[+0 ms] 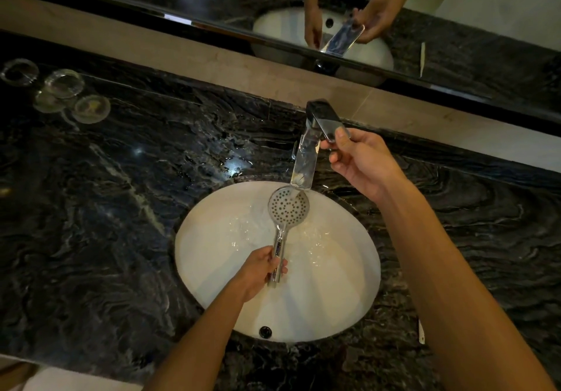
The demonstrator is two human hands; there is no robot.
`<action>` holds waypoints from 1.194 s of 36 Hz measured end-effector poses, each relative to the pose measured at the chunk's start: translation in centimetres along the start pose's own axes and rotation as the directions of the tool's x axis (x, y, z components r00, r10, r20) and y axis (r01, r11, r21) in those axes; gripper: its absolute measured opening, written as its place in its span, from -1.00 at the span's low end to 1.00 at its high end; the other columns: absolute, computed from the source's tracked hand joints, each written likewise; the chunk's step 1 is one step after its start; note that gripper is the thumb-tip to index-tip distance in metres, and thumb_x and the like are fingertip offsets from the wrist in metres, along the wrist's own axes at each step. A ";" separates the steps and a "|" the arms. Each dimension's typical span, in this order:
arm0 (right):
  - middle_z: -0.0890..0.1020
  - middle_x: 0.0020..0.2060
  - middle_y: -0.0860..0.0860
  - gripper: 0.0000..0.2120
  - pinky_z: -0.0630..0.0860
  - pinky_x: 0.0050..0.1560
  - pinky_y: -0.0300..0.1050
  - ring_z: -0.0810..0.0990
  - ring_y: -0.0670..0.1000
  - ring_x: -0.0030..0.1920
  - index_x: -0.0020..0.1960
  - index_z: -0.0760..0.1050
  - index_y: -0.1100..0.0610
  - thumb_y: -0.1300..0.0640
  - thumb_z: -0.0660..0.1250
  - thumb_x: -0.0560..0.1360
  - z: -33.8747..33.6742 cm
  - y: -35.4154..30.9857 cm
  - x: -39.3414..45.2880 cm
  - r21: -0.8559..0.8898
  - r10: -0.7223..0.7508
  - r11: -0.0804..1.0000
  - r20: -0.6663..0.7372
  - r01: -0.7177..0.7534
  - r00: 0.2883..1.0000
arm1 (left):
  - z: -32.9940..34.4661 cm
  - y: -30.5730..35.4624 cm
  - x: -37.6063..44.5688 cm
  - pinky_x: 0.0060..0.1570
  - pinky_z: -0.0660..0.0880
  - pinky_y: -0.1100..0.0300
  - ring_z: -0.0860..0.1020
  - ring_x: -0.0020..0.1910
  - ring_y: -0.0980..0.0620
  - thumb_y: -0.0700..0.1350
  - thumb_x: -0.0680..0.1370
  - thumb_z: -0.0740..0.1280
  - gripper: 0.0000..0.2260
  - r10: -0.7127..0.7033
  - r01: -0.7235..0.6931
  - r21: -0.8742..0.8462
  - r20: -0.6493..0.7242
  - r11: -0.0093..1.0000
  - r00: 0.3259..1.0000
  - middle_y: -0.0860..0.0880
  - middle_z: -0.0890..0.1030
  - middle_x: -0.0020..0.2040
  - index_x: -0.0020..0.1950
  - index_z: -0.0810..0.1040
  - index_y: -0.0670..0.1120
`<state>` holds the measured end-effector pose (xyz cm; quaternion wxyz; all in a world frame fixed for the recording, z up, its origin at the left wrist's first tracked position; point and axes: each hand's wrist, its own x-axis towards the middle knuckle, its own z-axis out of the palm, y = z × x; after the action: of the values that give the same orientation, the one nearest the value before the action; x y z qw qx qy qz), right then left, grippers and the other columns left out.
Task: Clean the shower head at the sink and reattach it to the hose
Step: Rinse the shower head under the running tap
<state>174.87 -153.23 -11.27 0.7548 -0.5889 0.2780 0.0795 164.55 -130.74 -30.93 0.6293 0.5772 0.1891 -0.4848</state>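
Note:
A chrome shower head (287,208) with a round, perforated white face is held over the white oval sink (212,269), face up, right under the faucet spout (303,162). Water runs from the spout onto its face and splashes into the basin. My left hand (261,272) grips the shower head's chrome handle from below. My right hand (358,162) holds the faucet's lever handle (329,123) between thumb and fingers. No hose is in view.
Dark marbled countertop (106,208) surrounds the sink, wet near the faucet. Several upturned clear glasses (63,83) stand at the far left. A mirror (334,10) runs along the back. A thin pale stick (421,331) lies at the right. The overflow hole (265,331) sits at the basin's near wall.

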 end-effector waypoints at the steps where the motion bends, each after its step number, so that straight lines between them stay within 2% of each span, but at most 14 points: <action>1: 0.72 -0.17 0.07 -0.80 0.50 -0.27 -0.20 0.56 -0.09 -0.34 0.18 0.59 0.19 0.14 0.26 0.65 0.0 -0.2 0.0 -0.015 0.011 1.000 0.003 -0.011 1.000 | 0.1 -0.1 0.0 0.08 0.55 -0.02 0.62 -0.07 -0.09 -0.31 0.65 0.19 -0.80 -0.006 0.006 -0.015 -0.002 1.000 1.000 -0.17 0.64 -0.05 0.24 0.51 -0.23; 5: 0.72 -0.21 0.06 -0.81 0.48 -0.26 -0.17 0.56 -0.07 -0.35 0.17 0.58 0.19 0.15 0.25 0.66 0.2 -0.6 0.1 -0.040 0.041 0.998 0.001 -0.041 0.999 | 0.4 -0.2 -0.3 -0.07 0.62 0.09 0.63 -0.19 -0.07 -0.37 0.62 0.22 -0.86 -0.035 0.034 -0.099 -0.004 0.994 0.999 -0.19 0.62 -0.11 0.10 0.55 -0.26; 9: 0.72 -0.23 0.06 -0.79 0.52 -0.25 -0.18 0.58 -0.07 -0.34 0.20 0.56 0.21 0.15 0.24 0.67 0.3 -0.4 0.1 -0.011 0.047 0.999 -0.002 -0.047 0.999 | 0.7 -0.2 -0.4 -0.06 0.61 0.08 0.62 -0.18 -0.07 -0.36 0.62 0.20 -0.85 -0.027 0.025 -0.082 -0.020 0.996 0.999 -0.18 0.63 -0.14 0.10 0.54 -0.29; 13: 0.71 -0.24 0.05 -0.81 0.52 -0.21 -0.17 0.58 -0.06 -0.32 0.15 0.57 0.17 0.13 0.23 0.67 0.3 0.0 -0.2 -0.013 0.030 0.999 -0.004 -0.030 1.000 | 0.9 0.1 -0.5 -0.15 0.61 0.12 0.62 -0.19 -0.07 -0.37 0.62 0.19 -0.85 -0.011 0.009 -0.071 -0.029 0.997 1.000 -0.17 0.63 -0.15 0.07 0.55 -0.27; 22: 0.73 -0.25 0.04 -0.82 0.51 -0.17 -0.12 0.61 -0.05 -0.32 0.11 0.59 0.16 0.12 0.24 0.66 0.4 -0.5 -0.2 -0.135 0.015 0.991 -0.044 -0.021 0.999 | 0.9 0.8 -0.8 -0.04 0.59 0.07 0.60 -0.21 -0.05 -0.33 0.64 0.21 -0.88 0.007 -0.009 -0.062 -0.025 0.998 1.000 -0.17 0.61 -0.15 0.09 0.53 -0.28; 26: 0.74 -0.26 0.06 -0.81 0.49 -0.20 -0.11 0.62 -0.03 -0.31 0.21 0.51 0.17 0.14 0.21 0.68 0.3 0.5 -0.4 -0.228 0.046 0.972 -0.058 -0.058 0.997 | 1.1 0.6 -1.0 -0.01 0.57 0.03 0.60 -0.20 -0.06 -0.32 0.64 0.21 -0.88 0.001 -0.002 -0.054 -0.032 0.999 0.999 -0.17 0.61 -0.15 0.08 0.53 -0.28; 29: 0.74 -0.23 0.08 -0.79 0.45 -0.18 -0.08 0.62 0.01 -0.27 0.25 0.48 0.13 0.08 0.19 0.69 0.0 1.9 -0.8 -0.243 0.064 0.967 -0.070 -0.080 0.995 | 1.2 0.6 -1.3 -0.01 0.56 0.02 0.60 -0.20 -0.07 -0.32 0.64 0.21 -0.89 -0.005 0.003 -0.059 -0.034 0.998 0.999 -0.18 0.61 -0.14 0.07 0.52 -0.28; 34: 0.72 -0.25 0.03 -0.80 0.43 -0.23 -0.12 0.62 -0.03 -0.28 0.19 0.54 0.13 0.06 0.24 0.67 -0.2 2.2 -0.8 -0.327 -0.004 0.945 -0.112 -0.033 0.994 | 1.3 0.8 -1.8 -0.07 0.60 0.07 0.61 -0.19 -0.06 -0.32 0.64 0.21 -0.87 0.014 -0.014 -0.065 -0.016 0.998 1.000 -0.19 0.61 -0.12 0.13 0.52 -0.27; 38: 0.71 -0.20 0.05 -0.74 0.44 -0.15 -0.08 0.60 -0.03 -0.26 0.18 0.55 0.18 0.01 0.28 0.64 -0.3 2.3 -1.2 -0.308 0.020 0.950 -0.126 -0.059 0.992 | 1.5 1.2 -2.0 -0.08 0.61 0.08 0.63 -0.20 -0.05 -0.30 0.65 0.20 -0.87 0.030 -0.031 -0.067 -0.020 0.997 0.999 -0.18 0.62 -0.12 0.09 0.54 -0.25; 40: 0.70 -0.20 0.06 -0.73 0.47 -0.09 -0.04 0.60 -0.03 -0.26 0.18 0.54 0.20 0.01 0.25 0.66 -0.1 2.7 -1.5 -0.339 -0.029 0.941 -0.143 -0.021 0.989 | 1.5 1.2 -2.2 -0.10 0.60 0.09 0.64 -0.19 -0.04 -0.30 0.65 0.20 -0.87 0.031 -0.032 -0.062 -0.022 0.998 0.999 -0.18 0.63 -0.13 0.06 0.54 -0.24; 43: 0.69 -0.21 0.04 -0.74 0.52 -0.15 -0.14 0.60 -0.07 -0.29 0.09 0.56 0.18 0.00 0.23 0.66 0.1 4.1 -2.2 -0.345 -0.091 0.938 -0.183 0.022 0.979 | 1.5 1.4 -2.7 -0.09 0.60 0.08 0.65 -0.18 -0.05 -0.31 0.64 0.21 -0.87 0.031 -0.032 -0.045 -0.022 0.998 0.999 -0.16 0.65 -0.15 0.03 0.55 -0.23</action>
<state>171.21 -151.49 -13.58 0.6121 -0.7235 0.3158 0.0463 164.00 -131.20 -27.62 0.6476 0.5710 0.1978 -0.4642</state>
